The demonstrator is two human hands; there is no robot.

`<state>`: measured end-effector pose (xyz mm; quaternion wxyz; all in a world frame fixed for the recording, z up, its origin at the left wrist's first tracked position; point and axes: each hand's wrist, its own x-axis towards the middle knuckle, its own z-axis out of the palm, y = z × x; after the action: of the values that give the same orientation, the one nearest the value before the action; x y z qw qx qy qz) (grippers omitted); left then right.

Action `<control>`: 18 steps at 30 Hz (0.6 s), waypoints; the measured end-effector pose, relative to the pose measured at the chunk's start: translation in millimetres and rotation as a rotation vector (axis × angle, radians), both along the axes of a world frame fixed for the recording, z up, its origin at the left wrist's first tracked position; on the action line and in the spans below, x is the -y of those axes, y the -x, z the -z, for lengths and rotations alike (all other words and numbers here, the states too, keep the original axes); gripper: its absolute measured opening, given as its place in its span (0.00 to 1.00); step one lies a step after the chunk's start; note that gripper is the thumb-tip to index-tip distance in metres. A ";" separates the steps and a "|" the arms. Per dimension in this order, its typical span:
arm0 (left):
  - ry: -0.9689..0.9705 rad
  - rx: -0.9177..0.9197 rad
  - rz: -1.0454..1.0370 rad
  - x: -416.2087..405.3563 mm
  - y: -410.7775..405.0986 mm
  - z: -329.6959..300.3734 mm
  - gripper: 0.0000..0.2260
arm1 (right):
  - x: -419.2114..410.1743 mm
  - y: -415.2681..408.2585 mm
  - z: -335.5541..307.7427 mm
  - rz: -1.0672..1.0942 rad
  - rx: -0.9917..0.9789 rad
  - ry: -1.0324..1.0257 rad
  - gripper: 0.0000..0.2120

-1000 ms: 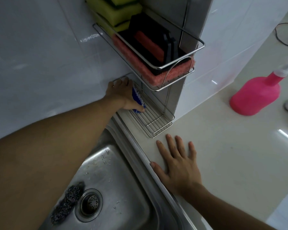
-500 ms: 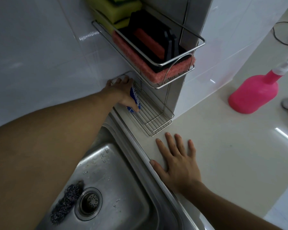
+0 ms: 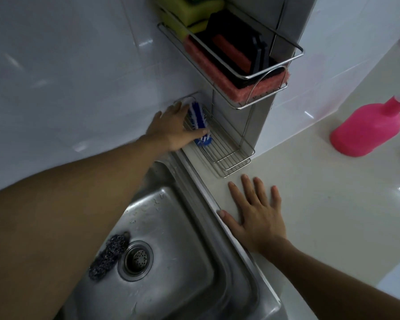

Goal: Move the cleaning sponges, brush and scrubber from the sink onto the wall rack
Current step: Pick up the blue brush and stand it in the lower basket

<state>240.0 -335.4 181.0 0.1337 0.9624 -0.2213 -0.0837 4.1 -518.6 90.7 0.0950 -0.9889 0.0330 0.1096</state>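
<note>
One item, the steel scrubber [image 3: 109, 255], is left in the sink [image 3: 194, 262] beside the drain. Sponges [image 3: 187, 10] fill the upper tier of the wall rack [image 3: 286, 63]; the brush [image 3: 198, 122] lies on the lower tier [image 3: 229, 155]. Left hand [image 3: 171, 130] rests loosely on the brush, fingers spread, no firm grip evident; right hand [image 3: 254, 215] lies flat and apart on the worktop [image 3: 321, 204]. The lower tier's outer half appears free for the scrubber.

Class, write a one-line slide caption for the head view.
Left hand sets blue brush on lower rack shelf; scrubber remains in sink.
</note>
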 end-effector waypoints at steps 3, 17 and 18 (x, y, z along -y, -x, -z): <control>0.069 0.006 -0.066 -22.8 32.1 3.8 0.40 | 1.6 0.7 0.1 -0.034 -0.025 0.019 0.43; 0.022 -0.169 -0.369 -125.5 175.9 89.9 0.29 | -68.7 6.5 14.4 -0.308 -0.004 0.109 0.36; 0.017 -0.184 -0.389 -133.1 183.7 99.3 0.28 | -71.0 7.7 15.7 -0.303 0.004 0.147 0.36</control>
<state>56.3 -202.3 81.7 0.1750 0.9741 -0.0188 -0.1420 -3.6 -447.6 75.0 0.0050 -0.9870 -0.1088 0.1179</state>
